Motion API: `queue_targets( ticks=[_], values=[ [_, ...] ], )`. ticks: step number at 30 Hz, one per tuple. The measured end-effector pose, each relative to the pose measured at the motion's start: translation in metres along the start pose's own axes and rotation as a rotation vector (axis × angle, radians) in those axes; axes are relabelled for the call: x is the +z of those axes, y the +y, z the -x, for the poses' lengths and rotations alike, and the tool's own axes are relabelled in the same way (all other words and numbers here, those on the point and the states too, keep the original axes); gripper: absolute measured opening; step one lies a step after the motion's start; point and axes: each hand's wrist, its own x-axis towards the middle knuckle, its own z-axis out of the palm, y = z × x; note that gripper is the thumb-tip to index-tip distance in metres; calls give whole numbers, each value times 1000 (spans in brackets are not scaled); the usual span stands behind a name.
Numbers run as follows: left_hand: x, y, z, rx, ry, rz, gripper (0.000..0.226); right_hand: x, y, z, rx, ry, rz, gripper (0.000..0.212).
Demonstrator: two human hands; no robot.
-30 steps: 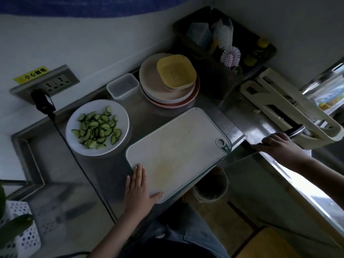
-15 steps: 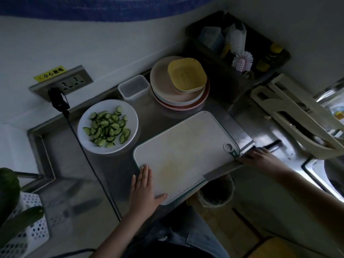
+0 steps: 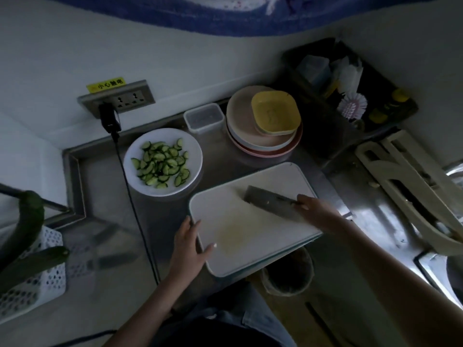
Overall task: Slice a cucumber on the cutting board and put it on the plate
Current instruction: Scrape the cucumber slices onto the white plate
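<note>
- Change from half a second ago: right hand (image 3: 317, 211) was at the desk edge beside the board, on the knife there; it has now come over the board (image 3: 253, 219), knife (image 3: 271, 202) in its grip.
- Blade now lies over the board's far right part, tip pointing left and away; whether it touches the surface cannot be told.
- Left hand (image 3: 189, 246) keeps its place at the board's near left corner, fingers straight along the edge, thumb resting on the top surface, flat and relaxed.
- Plate (image 3: 195, 149) and slices (image 3: 161, 164) lie as before; the view has swung slightly.
- Writing: yellow label (image 3: 105, 84) above the wall socket (image 3: 117, 100) carries dark Chinese characters, too blurred to read with confidence. A black plug (image 3: 109, 120) sits in the socket, its cord running down across the desk (image 3: 105, 196).
- Cucumber: thin half-moon slices, dark green skin, pale flesh, heaped on the white plate just left of and beyond the board. Board is white, with a faint yellowish stain near its middle.
- Two whole dark cucumbers (image 3: 26, 221) stand in a white perforated basket (image 3: 35, 284) at far left.
- Stack of plates (image 3: 263, 139) with a yellow dish (image 3: 275, 112) on top stands behind the board; a clear tub (image 3: 203, 117) just left of the stack.
</note>
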Motion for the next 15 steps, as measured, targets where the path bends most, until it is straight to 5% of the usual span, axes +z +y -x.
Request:
queue_targets(
  ticks=[2, 5, 10, 12, 15],
  values=[
    [-3, 2, -4, -154, 170, 254, 63, 6, -1, -12, -31, 22, 118, 29],
    [-7, 5, -6, -309, 147, 341, 64, 13, 4, -21, -76, 106, 180, 37],
    [-2, 7, 1, -145, -127, -106, 71, 17, 8, -20, 104, 266, -187, 65],
    [-4, 7, 7, -44, -162, -431, 75, 17, 8, -22, 189, 271, -209, 77],
    [-5, -4, 11, 24, -183, -560, 80, 18, 7, -25, 268, 240, -199, 83]
  ],
)
